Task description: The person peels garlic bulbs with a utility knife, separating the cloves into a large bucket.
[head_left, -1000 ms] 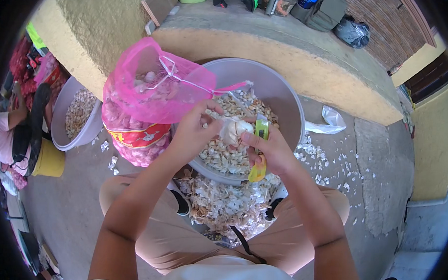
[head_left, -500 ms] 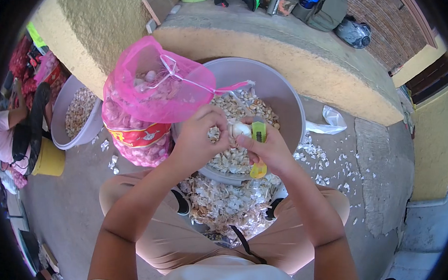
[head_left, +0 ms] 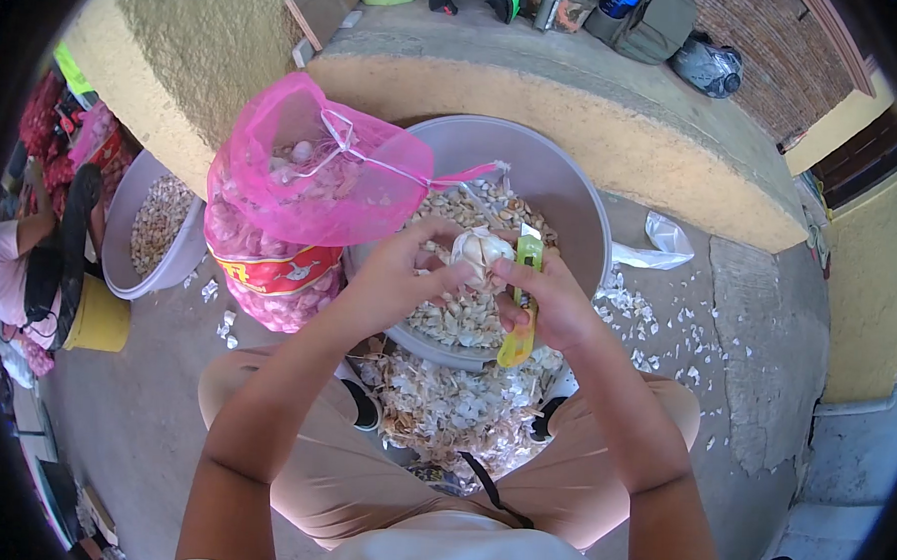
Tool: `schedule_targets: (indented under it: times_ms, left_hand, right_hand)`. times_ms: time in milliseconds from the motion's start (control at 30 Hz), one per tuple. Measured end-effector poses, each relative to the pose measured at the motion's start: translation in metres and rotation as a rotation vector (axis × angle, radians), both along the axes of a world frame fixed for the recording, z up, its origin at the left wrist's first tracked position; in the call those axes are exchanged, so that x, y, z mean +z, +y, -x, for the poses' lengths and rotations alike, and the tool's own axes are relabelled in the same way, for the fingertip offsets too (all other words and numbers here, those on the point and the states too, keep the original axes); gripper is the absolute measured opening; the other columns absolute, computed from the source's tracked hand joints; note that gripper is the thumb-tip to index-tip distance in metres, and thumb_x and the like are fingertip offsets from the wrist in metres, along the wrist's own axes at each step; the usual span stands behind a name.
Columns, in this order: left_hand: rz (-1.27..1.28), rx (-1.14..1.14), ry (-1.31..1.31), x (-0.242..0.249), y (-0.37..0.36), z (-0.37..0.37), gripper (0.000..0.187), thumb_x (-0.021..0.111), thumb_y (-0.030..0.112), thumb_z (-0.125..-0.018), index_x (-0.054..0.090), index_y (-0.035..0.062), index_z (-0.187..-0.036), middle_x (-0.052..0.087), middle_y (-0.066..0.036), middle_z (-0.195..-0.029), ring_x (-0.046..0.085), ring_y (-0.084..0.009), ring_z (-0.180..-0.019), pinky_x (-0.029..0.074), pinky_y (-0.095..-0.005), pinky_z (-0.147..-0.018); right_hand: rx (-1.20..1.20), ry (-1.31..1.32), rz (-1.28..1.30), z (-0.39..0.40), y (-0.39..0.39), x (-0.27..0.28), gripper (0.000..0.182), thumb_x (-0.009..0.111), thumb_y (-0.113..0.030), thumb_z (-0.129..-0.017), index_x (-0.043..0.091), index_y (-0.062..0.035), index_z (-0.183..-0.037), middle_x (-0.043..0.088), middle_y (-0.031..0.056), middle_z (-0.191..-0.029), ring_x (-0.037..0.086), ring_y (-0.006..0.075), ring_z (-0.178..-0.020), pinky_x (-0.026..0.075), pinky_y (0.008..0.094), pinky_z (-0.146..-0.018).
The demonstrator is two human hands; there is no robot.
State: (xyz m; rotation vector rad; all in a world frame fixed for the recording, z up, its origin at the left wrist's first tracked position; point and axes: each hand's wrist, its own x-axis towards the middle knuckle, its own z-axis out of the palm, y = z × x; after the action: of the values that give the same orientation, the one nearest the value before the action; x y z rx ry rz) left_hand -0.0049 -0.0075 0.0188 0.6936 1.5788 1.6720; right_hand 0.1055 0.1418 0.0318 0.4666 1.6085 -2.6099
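Over a large grey tub [head_left: 579, 186], my left hand [head_left: 406, 275] grips a white garlic bulb [head_left: 481, 253] whose cloves show at the top. My right hand [head_left: 558, 303] is closed around a yellow-green box cutter [head_left: 522, 313], held roughly upright with a short bit of blade at its top. The right thumb presses against the bulb's right side. Beneath both hands, many garlic cloves [head_left: 457, 325] fill the tub's lower part. Some right-hand fingers are hidden behind the cutter.
A pink mesh sack of garlic [head_left: 281, 208] leans on the tub's left. Peeled skins [head_left: 463, 406] are heaped between my feet. Another person [head_left: 31, 252] sits at far left beside a second tub [head_left: 120, 231] and a yellow bucket [head_left: 99, 317]. A concrete ledge [head_left: 575, 135] runs behind.
The bulb has been turned so its cloves face up, and my left fingers have spread along its side. The cutter has shifted slightly, its blade now showing.
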Motion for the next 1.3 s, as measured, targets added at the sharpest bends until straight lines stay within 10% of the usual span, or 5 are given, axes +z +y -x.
schedule_targets:
  times_ms: [667, 1167, 1300]
  left_hand:
    - [0.076, -0.066, 0.302, -0.01, -0.001, 0.005, 0.012, 0.056, 0.005, -0.08, 0.055, -0.0034, -0.088, 0.059, -0.006, -0.073, 0.059, -0.0107, -0.065, 0.048, -0.0229, -0.057]
    - [0.017, -0.02, -0.371, 0.006, -0.01, 0.005, 0.02, 0.054, 0.018, -0.083, 0.054, -0.0008, -0.089, 0.058, -0.006, -0.074, 0.057, -0.0125, -0.063, 0.049, -0.0232, -0.055]
    - [0.153, -0.061, 0.038, 0.006, -0.009, -0.001, 0.027, 0.053, 0.025, -0.083, 0.053, -0.0016, -0.089, 0.056, -0.009, -0.074, 0.055, -0.0125, -0.061, 0.047, -0.0252, -0.053]
  right_hand:
    - [-0.026, -0.184, 0.086, 0.006, 0.0, -0.013, 0.031, 0.062, -0.027, -0.079, 0.049, -0.0044, -0.095, 0.053, 0.002, -0.072, 0.04, 0.0057, -0.045, 0.038, 0.0227, -0.041]
    - [-0.018, -0.01, -0.028, 0.004, -0.006, -0.008, 0.029, 0.057, -0.025, -0.081, 0.052, -0.0007, -0.095, 0.057, 0.0087, -0.072, 0.039, 0.007, -0.039, 0.038, 0.0227, -0.038]
    - [-0.069, -0.021, -0.119, 0.007, -0.01, -0.015, 0.031, 0.059, -0.024, -0.08, 0.051, 0.0, -0.098, 0.056, 0.0062, -0.069, 0.041, 0.0064, -0.04, 0.037, 0.0213, -0.037]
